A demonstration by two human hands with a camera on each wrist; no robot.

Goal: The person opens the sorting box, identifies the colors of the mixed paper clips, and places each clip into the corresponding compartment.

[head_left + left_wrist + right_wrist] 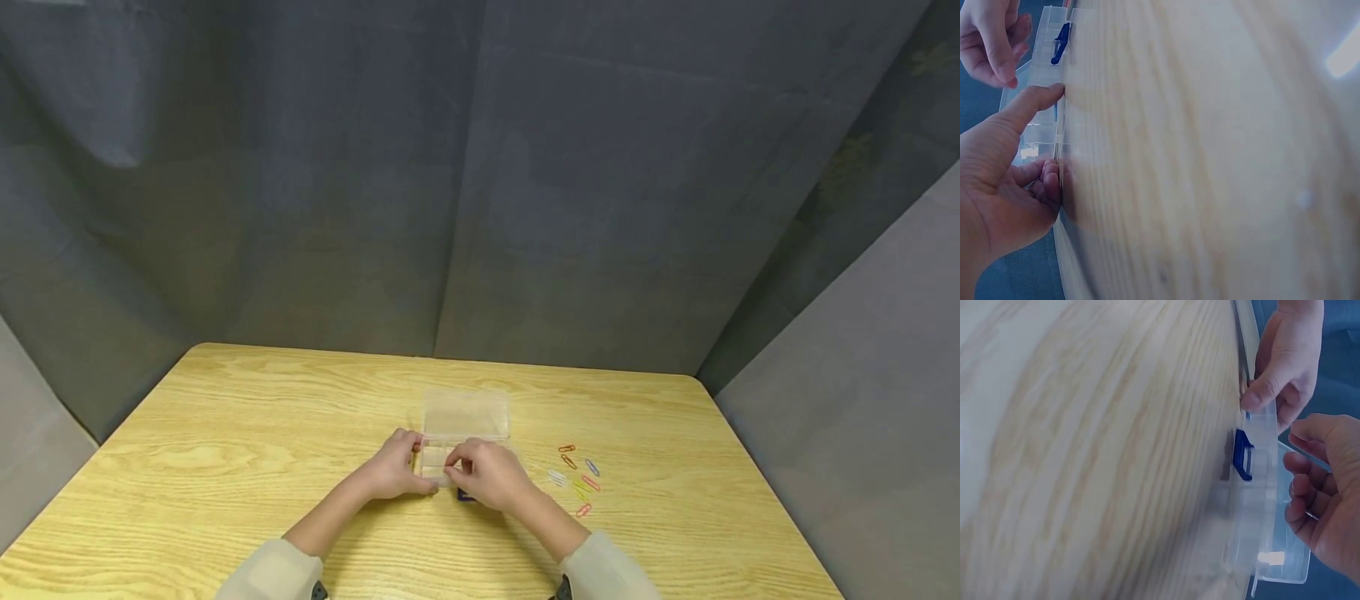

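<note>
Head view: the left hand (395, 468) grips the left end of the clear box (433, 457), which lies open on the table (225, 500). The box is probably light, stiff, rather slippery, and seems best held by its ends. Over it, the right hand (487, 473) has thumb and forefinger nearly together; whether something is between them, I cannot tell. At right lie coloured paper clips (591, 482), likely light, best pinched by their long sides.

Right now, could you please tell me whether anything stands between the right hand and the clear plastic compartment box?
Nothing visible does: the right hand is over the clear plastic compartment box, whose lid is open on the far side. The left hand grips the box's left end, off to one side.
</note>
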